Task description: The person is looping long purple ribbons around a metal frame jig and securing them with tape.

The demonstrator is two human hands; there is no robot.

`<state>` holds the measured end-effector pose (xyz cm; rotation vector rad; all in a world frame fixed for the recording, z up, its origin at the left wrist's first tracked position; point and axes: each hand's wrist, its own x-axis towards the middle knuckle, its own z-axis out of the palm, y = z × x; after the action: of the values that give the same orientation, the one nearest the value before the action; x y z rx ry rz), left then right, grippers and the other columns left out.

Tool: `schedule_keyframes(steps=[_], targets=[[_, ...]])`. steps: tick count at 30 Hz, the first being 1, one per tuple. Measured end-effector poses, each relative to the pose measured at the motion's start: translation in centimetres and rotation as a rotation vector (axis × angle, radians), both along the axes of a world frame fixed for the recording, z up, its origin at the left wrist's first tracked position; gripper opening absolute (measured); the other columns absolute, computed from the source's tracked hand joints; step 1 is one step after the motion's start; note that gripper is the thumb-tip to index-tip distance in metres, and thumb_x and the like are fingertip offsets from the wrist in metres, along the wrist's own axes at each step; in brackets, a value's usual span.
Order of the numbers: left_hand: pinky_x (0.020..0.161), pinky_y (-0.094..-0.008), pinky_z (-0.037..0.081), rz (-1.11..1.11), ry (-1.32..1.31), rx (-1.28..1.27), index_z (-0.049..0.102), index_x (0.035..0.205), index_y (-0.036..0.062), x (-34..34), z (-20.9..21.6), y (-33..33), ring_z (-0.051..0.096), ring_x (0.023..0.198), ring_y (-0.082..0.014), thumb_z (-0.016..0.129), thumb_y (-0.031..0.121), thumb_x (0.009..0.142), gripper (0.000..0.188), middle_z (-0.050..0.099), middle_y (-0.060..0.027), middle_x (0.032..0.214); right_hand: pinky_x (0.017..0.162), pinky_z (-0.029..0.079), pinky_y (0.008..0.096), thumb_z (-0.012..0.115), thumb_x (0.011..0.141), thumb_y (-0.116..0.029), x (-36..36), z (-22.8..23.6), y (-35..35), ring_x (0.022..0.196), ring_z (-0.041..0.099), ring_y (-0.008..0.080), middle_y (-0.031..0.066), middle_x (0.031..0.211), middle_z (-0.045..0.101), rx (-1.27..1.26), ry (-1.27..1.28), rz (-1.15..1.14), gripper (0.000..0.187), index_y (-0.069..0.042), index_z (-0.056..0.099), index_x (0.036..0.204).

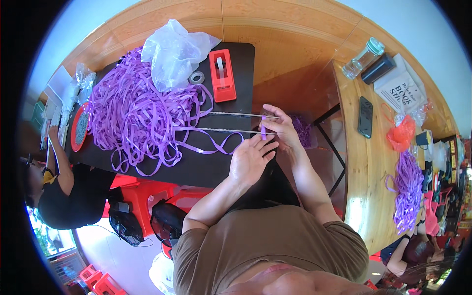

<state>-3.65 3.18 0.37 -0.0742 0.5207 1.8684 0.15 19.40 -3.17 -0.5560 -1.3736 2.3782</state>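
Observation:
Two thin metal rods [231, 114] reach out sideways from the purple pile on the dark table. Across their right ends runs a short piece of purple ribbon [263, 129]. My right hand [283, 130] grips this ribbon at the rod ends, its thumb and fingers around it. Just below, my left hand [248, 163] lies palm up with its fingers stretched and spread, its fingertips close to the ribbon's lower end. Whether they touch it I cannot tell. Left of the hands a large tangled heap of purple ribbon [130, 110] covers much of the table [243, 64].
A red tape dispenser [223, 91], a grey tape roll [196, 77] and a clear plastic bag [172, 59] sit by the heap. A purple-filled bin [301, 130] stands below. On the wooden table [364, 182] are a phone [365, 117] and more ribbon [409, 191]. Another person [73, 191] sits at left.

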Motion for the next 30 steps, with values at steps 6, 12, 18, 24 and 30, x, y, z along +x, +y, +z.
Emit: schedule_keyframes(steps=[6,12,18,24,30], targets=[[0.094,-0.0382,0.037,0.003,-0.015,0.044,0.045,0.124,-0.0012,0.1,-0.4,0.0,0.047,0.117,-0.0300,0.044,0.034,0.090,0.049,0.049,-0.0170,0.129,0.071,0.056,0.0321,0.064,0.083,-0.002,-1.1,-6.3,0.6,0.084,0.066,0.0217,0.0110,0.091,0.066,-0.383,0.310,0.207,0.042,-0.004,0.052,0.124],[0.094,-0.0378,0.038,-0.012,-0.010,0.042,0.045,0.125,-0.0011,0.0,0.1,0.0,0.048,0.117,-0.0299,0.044,0.034,0.090,0.049,0.050,-0.0164,0.128,0.081,0.053,0.0403,0.057,0.088,-0.008,-0.7,-6.5,0.7,0.092,0.063,0.0294,0.0205,0.108,0.061,-0.505,0.390,0.150,0.046,-0.009,0.045,0.132],[0.095,-0.0373,0.037,-0.002,0.023,0.016,0.045,0.124,-0.0008,0.1,0.1,-0.2,0.047,0.118,-0.0299,0.042,0.034,0.091,0.048,0.048,-0.0161,0.131,0.083,0.049,0.0375,0.060,0.086,-0.015,1.3,-0.1,1.3,0.087,0.064,0.0246,0.0196,0.108,0.062,-0.078,0.202,0.152,0.049,-0.005,0.043,0.131],[0.095,-0.0377,0.036,0.009,0.047,-0.038,0.043,0.127,-0.0008,0.2,0.1,-0.1,0.046,0.118,-0.0296,0.040,0.034,0.093,0.049,0.047,-0.0161,0.131,0.059,0.050,0.0246,0.068,0.078,0.000,0.0,2.6,-1.3,0.069,0.063,0.0147,0.0111,0.087,0.065,0.147,-0.068,-0.014,0.032,0.000,0.058,0.109],[0.092,-0.0369,0.038,-0.046,0.201,-0.092,0.036,0.136,-0.0015,0.6,-0.2,-0.6,0.051,0.111,-0.0254,0.049,0.024,0.091,0.052,0.047,-0.0148,0.132,0.061,0.051,0.0262,0.067,0.076,0.006,-0.1,0.8,-0.7,0.069,0.063,0.0152,0.0090,0.080,0.066,0.066,0.017,-0.087,0.024,0.001,0.063,0.100]])
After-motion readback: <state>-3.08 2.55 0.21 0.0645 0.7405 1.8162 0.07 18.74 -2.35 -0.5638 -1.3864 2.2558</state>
